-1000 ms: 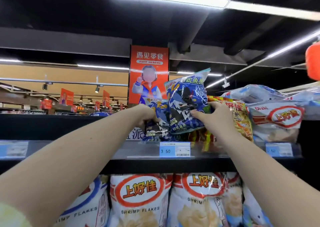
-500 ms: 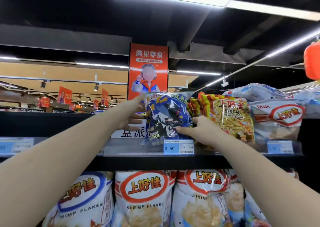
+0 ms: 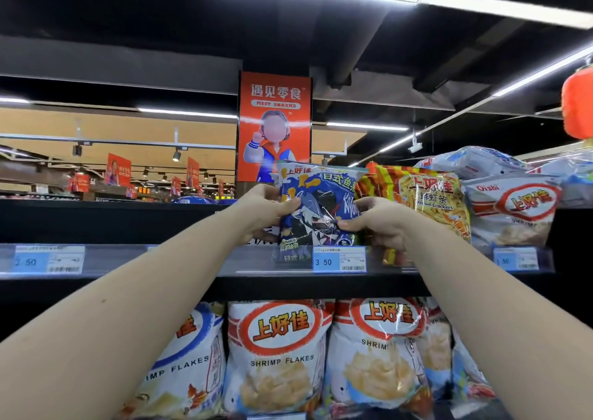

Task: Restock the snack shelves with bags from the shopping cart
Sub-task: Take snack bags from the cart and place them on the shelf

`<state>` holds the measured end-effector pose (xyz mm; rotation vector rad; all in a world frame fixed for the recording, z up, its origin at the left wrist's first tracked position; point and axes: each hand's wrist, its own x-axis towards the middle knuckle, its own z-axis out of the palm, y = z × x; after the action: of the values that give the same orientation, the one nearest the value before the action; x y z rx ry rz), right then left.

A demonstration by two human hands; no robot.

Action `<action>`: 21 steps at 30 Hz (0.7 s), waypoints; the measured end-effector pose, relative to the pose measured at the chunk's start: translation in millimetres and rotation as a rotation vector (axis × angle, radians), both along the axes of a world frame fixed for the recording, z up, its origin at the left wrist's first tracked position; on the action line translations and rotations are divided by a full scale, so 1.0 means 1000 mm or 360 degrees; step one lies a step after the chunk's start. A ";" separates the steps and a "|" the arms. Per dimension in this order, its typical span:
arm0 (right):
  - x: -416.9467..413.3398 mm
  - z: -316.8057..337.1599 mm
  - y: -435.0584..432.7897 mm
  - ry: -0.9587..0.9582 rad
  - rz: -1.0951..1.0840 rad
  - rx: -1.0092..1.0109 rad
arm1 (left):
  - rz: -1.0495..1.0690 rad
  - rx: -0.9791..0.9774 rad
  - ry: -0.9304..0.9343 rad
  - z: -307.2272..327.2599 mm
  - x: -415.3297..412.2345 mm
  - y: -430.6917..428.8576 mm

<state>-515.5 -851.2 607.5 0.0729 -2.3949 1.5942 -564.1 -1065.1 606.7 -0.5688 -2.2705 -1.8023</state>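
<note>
Blue snack bag [image 3: 317, 201] stands upright on the top shelf [image 3: 134, 286], its foot behind the clear price rail [image 3: 199, 259], touching the prawn cracker bag [image 3: 426, 195] on its right; the left hand [image 3: 261, 211] curls round its left edge and the right hand [image 3: 380, 224] pinches its lower right side; the step, I judge, is seating it square, so push the base back evenly and release gently lest it tip over the rail; open shelf lies leftward, while neighbours crowd the right.

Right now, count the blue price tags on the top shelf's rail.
3 price tags: one far left, one mid-rail below the blue bag, one far right. Others may be hidden.
</note>
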 end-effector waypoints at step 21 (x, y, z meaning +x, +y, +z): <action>0.012 -0.027 -0.014 0.1141 -0.0764 0.0601 | 0.0302 -0.0306 0.0395 -0.012 0.017 0.011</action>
<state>-503.7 -865.2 580.5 0.1079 -1.9033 0.7185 -547.4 -1054.4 594.6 -0.5522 -2.2528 -1.3559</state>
